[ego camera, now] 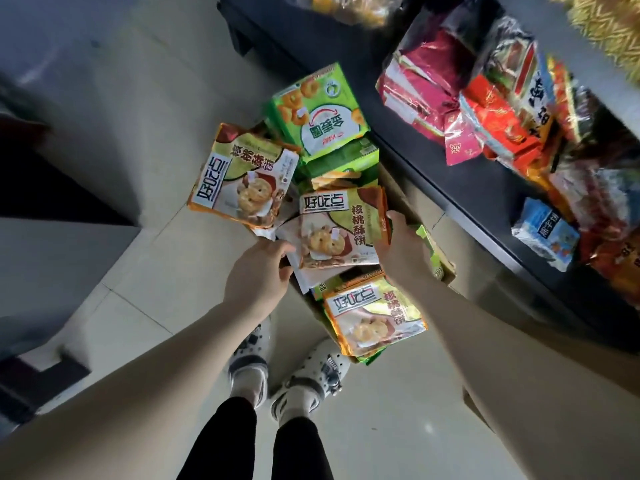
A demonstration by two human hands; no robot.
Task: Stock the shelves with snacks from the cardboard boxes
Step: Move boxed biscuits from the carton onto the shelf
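A dark shelf [485,188] is stocked with mixed snack bags [498,126]. Beside it on the floor, a cardboard box [407,202] is filled with biscuit packets. One biscuit packet [341,230] above the box is gripped at opposite edges by the left hand [258,275] and the right hand [401,251], which are kept apart.
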